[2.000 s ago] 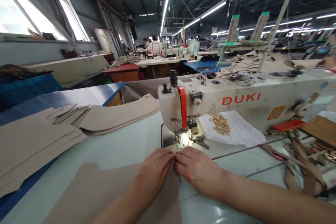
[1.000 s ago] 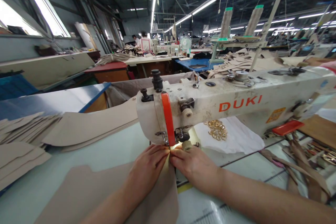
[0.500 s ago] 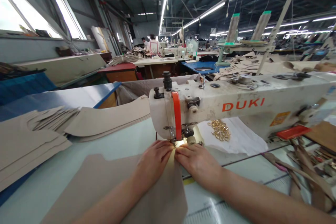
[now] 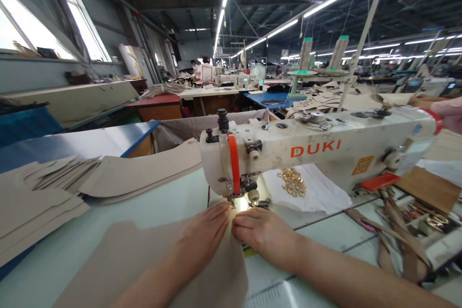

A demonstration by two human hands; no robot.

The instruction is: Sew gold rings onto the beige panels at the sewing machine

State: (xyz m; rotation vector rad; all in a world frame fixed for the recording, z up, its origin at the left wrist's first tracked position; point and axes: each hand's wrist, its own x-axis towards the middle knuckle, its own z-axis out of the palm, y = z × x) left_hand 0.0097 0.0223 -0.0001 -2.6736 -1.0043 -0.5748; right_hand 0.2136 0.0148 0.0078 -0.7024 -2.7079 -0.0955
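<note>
Beige panel [image 4: 225,272] lies on the tabletop [image 4: 151,207], its far end at the sewing machine [image 4: 310,147]. Left grip [image 4: 202,236] rests on the panel; right grip [image 4: 265,233] sits at its right edge. Whether either pinches it cannot be determined.

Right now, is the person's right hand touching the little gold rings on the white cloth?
Apart: the head view shows the right hand nearer the camera, with part of the white cloth visible between it and the gold rings.
</note>
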